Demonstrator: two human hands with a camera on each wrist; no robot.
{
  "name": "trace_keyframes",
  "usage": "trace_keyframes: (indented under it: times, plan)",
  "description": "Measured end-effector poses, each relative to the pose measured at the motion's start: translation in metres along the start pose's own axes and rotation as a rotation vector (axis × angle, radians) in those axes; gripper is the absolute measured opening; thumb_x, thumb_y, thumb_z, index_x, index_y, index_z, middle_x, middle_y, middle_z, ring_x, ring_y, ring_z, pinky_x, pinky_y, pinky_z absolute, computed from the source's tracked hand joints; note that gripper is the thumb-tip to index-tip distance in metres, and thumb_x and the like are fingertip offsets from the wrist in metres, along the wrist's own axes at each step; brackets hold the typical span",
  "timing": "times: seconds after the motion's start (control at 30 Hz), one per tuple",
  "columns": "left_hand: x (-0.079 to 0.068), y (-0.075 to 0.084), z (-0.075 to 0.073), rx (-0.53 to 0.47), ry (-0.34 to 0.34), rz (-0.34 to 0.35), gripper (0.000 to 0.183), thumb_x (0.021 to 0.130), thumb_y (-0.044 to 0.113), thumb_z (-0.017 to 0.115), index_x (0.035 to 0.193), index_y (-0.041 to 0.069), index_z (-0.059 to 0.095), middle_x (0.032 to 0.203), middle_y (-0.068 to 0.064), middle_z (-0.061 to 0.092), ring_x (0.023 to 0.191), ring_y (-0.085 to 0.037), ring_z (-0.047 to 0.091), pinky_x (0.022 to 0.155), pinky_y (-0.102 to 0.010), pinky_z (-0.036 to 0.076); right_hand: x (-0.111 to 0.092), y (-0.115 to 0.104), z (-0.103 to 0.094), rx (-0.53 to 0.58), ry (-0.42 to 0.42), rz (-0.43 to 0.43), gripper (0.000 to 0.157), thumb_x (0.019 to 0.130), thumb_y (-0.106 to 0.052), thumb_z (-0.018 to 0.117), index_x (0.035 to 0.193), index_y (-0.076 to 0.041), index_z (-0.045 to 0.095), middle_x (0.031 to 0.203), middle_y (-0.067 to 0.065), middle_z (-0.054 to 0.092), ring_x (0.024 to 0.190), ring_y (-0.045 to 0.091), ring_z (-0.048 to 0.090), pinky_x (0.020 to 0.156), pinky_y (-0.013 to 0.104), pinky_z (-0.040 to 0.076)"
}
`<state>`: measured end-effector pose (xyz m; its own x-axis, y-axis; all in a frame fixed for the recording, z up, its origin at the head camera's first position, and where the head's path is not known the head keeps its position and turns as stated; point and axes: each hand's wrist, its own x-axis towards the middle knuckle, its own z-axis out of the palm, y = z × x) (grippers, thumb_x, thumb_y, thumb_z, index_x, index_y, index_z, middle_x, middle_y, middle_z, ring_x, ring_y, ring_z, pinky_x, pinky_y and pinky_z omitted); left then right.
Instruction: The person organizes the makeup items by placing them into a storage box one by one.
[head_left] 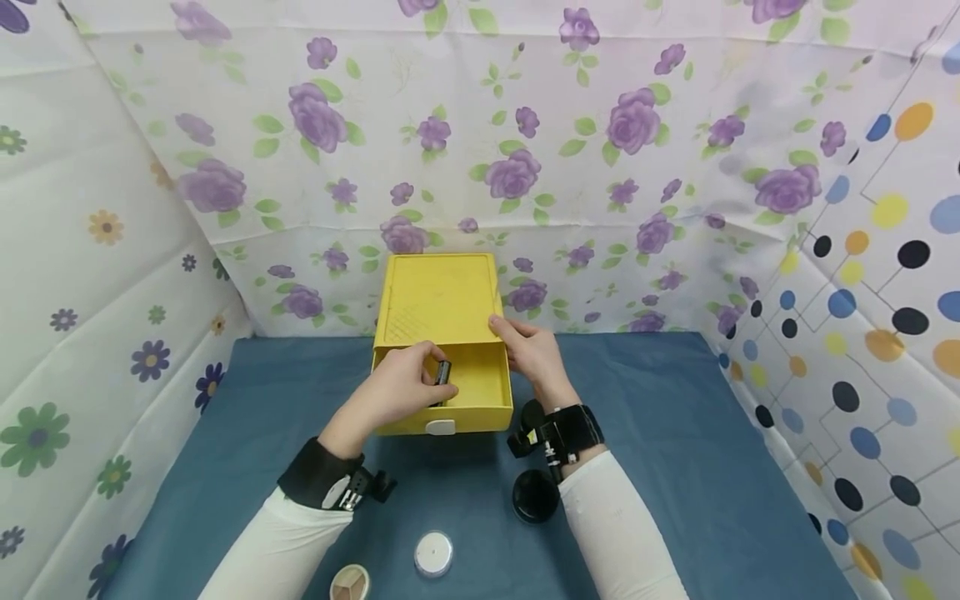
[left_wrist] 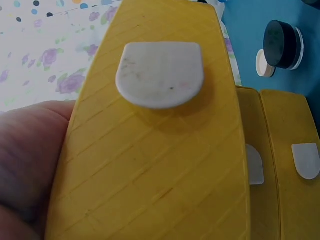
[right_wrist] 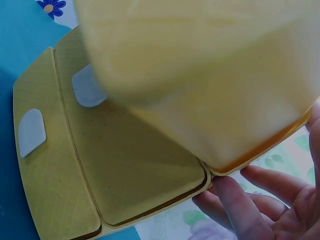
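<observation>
A yellow drawer box (head_left: 441, 296) stands on the table with its top drawer (head_left: 480, 379) pulled out. My left hand (head_left: 397, 383) is over the open drawer and pinches a small black tube (head_left: 442, 372) with a silvery band; its exact kind is not clear. In the left wrist view the drawer front with its white knob (left_wrist: 160, 75) hides that tube. My right hand (head_left: 536, 358) rests against the box's right side, thumb near the top front corner. Its extended fingers (right_wrist: 240, 205) touch the side wall in the right wrist view. The lower drawers are closed.
Near the front of the table lie a black round jar (head_left: 535, 496), a white-topped round container (head_left: 433, 553) and a round palette (head_left: 349, 583) with three sections. A flowered cloth (head_left: 510, 175) hangs directly behind the box.
</observation>
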<state>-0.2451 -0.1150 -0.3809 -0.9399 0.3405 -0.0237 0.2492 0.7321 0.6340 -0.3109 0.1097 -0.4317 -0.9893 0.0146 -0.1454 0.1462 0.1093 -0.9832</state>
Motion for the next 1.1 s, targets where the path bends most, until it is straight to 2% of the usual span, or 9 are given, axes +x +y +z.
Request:
trace_keyframes:
  times: [0.23,0.5,0.67,0.9,1.1]
  plan:
    - [0.003,0.008,0.002,0.097,0.010,-0.037,0.049,0.084,0.034,0.080,0.119,0.007,0.059,0.068,-0.006,0.057,0.057,-0.019,0.053,0.051,-0.030,0.041,0.003,0.001,-0.001,0.004,0.008,0.001,0.079,0.075,-0.070,0.072,0.135,-0.021,0.061,0.120,0.002,0.067,0.094,0.012,0.068,0.084,0.037,0.058]
    - [0.004,0.014,0.001,0.184,0.029,-0.066,0.047,0.079,0.035,0.084,0.110,0.007,0.060,0.073,-0.005,0.058,0.061,-0.019,0.054,0.053,-0.031,0.043,0.005,0.000,-0.001,0.013,-0.004,-0.003,0.078,0.075,-0.069,0.072,0.136,-0.021,0.061,0.122,0.002,0.066,0.095,0.011,0.067,0.085,0.036,0.058]
    - [0.003,0.016,0.002,0.196,0.019,-0.068,0.043,0.077,0.033,0.085,0.102,0.007,0.062,0.076,-0.005,0.059,0.064,-0.019,0.055,0.056,-0.032,0.045,0.003,0.002,-0.002,0.005,-0.001,0.000,0.079,0.075,-0.070,0.072,0.136,-0.022,0.061,0.123,0.002,0.066,0.095,0.011,0.067,0.085,0.035,0.058]
    - [0.004,0.014,0.004,0.169,0.007,-0.092,0.044,0.075,0.030,0.087,0.104,0.004,0.065,0.090,-0.006,0.063,0.073,-0.020,0.056,0.066,-0.033,0.050,0.003,0.005,-0.001,0.000,-0.003,0.000,0.082,0.074,-0.072,0.071,0.138,-0.021,0.060,0.124,0.003,0.066,0.096,0.012,0.067,0.085,0.037,0.058]
    - [0.004,0.013,0.006,0.181,0.015,-0.106,0.040,0.074,0.030,0.087,0.098,0.004,0.066,0.084,-0.006,0.061,0.071,-0.021,0.056,0.063,-0.034,0.048,0.004,0.005,-0.001,0.006,-0.004,-0.006,0.082,0.075,-0.071,0.072,0.139,-0.021,0.059,0.125,0.004,0.065,0.098,0.013,0.067,0.087,0.038,0.057]
